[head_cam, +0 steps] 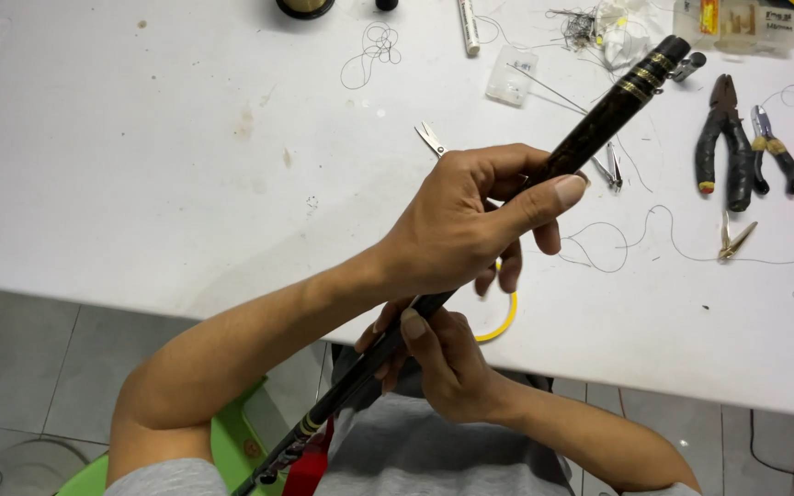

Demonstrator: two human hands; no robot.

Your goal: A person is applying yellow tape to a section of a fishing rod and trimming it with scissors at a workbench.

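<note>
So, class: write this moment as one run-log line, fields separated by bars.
left hand: grips dark rod mid-shaft | right hand: grips rod lower down | rod: tilted over white table | nearby: pliers, scissors

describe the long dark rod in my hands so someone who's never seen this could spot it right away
Start at the white table and find the two hands at its near edge. The left hand and right hand grip a long black rod running diagonally. Unlike the short pliers nearby, it has gold bands near its thick end.
</note>
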